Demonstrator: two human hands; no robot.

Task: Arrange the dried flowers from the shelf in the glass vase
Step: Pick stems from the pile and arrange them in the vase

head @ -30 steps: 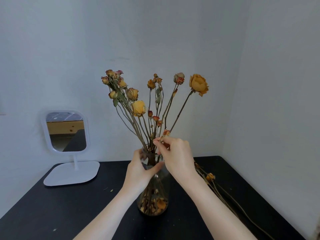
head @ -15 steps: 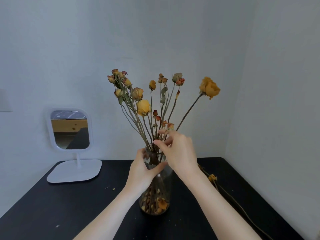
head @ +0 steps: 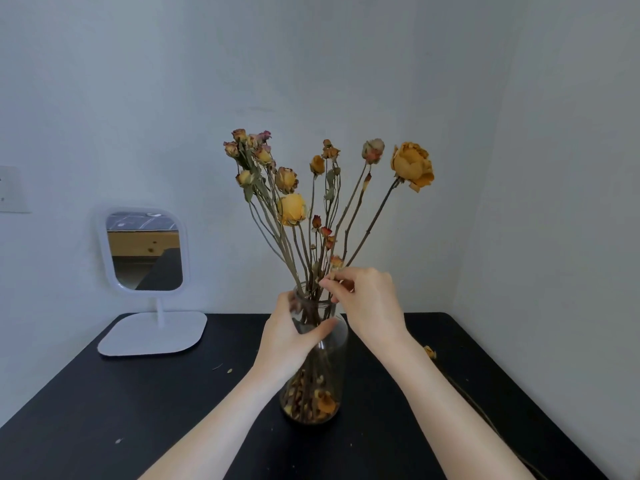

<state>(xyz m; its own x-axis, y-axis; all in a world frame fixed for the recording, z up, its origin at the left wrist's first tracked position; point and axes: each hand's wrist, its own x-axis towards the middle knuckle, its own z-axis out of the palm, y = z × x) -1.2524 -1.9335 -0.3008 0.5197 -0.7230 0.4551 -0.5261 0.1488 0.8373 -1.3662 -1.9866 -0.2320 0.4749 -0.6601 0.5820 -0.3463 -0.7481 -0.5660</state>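
Observation:
A clear glass vase (head: 329, 382) stands in the middle of the black table (head: 138, 410), with dry petals at its bottom. Several dried yellow and orange roses (head: 292, 209) fan out of its neck. My left hand (head: 294, 330) grips the vase's neck from the left. Just above the rim, my right hand (head: 363, 299) pinches stems, among them the long stem of the big yellow rose (head: 412, 168) that leans right. Another dried flower (head: 430, 352) lies on the table at the right, its stem partly hidden by my right forearm.
A white stand mirror (head: 145, 251) sits at the table's back left. White walls close the corner behind and to the right. Small petal crumbs (head: 119, 441) dot the table's front left. A wall socket (head: 12, 188) is at the far left.
The big yellow rose has swung out to the right and come partly back. My right hand shifted slightly on the stems. The left hand stays on the vase's neck.

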